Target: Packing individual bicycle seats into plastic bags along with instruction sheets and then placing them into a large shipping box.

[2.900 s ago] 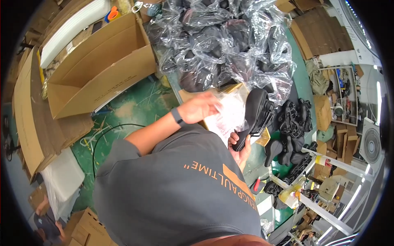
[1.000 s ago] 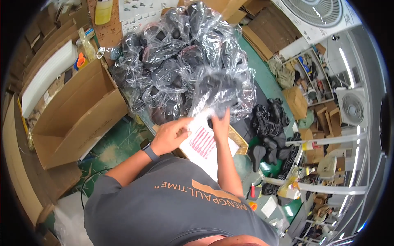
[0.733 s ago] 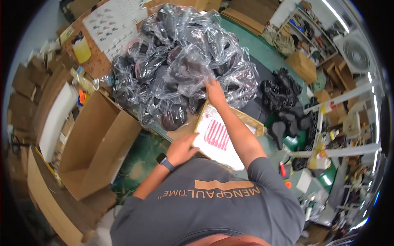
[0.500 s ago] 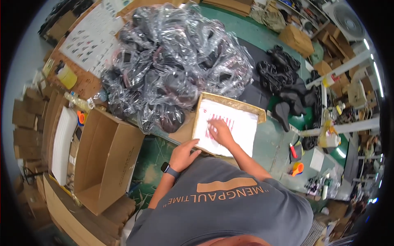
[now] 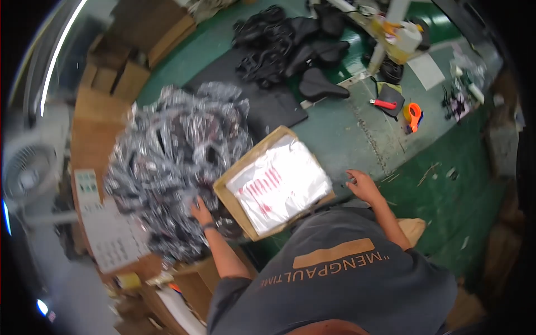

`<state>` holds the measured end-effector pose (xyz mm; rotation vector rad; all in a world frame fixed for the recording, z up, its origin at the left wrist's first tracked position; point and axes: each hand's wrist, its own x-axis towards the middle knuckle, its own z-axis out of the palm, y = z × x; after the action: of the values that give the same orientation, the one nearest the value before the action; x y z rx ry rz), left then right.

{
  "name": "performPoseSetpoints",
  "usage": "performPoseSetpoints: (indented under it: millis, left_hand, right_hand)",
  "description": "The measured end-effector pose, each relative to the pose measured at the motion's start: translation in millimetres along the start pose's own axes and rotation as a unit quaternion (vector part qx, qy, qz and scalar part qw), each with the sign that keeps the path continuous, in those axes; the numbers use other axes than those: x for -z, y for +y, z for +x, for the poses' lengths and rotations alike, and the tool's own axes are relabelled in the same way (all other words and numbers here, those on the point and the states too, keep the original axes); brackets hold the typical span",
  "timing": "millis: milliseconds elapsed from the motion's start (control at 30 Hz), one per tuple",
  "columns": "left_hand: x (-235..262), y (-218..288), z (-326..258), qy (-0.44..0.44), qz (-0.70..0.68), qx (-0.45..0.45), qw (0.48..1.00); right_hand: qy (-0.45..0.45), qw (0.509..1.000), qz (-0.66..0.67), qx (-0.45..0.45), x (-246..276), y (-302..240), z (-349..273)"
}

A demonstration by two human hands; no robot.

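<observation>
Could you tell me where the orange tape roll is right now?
Upper right of the head view, the orange tape roll lies on the green table, beside a red-handled tool.

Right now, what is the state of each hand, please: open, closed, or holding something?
Left hand: on the heap of clear plastic bags with black parts; grip cannot be told.
Right hand: open, empty, over the green table.

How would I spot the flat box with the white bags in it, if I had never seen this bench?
Start at the big heap of shiny clear-plastic packets on the green table. Just right of it, between the person's left hand and right hand, lies a shallow cardboard tray. It alone holds a flat stack of white bags with red print; the nearby items are black parts or clear wrapping.
</observation>
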<state>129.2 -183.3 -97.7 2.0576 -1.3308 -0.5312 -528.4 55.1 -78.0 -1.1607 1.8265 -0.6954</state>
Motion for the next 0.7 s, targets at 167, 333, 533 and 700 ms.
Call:
performPoseSetpoints:
  millis: [167, 333, 533, 700]
  left_hand:
    - [-41, 39, -81, 0.063, 0.252, 0.115, 0.959]
    - [-139, 195, -171, 0.092, 0.305, -0.141, 0.937]
    - [-320, 437, -285, -0.233, 0.142, -0.373, 0.887]
    - [-418, 483, -274, -0.332, 0.136, -0.349, 0.866]
  right_hand:
    - [0.021, 0.995, -0.088, 0.043, 80, 74, 88]
    - [0.199, 0.973, -0.105, 0.043, 144, 84, 250]
    - [0.201, 0.964, -0.177, -0.005, 131, 113, 397]
    - [-0.096, 0.986, -0.080, 0.114, 142, 105, 363]
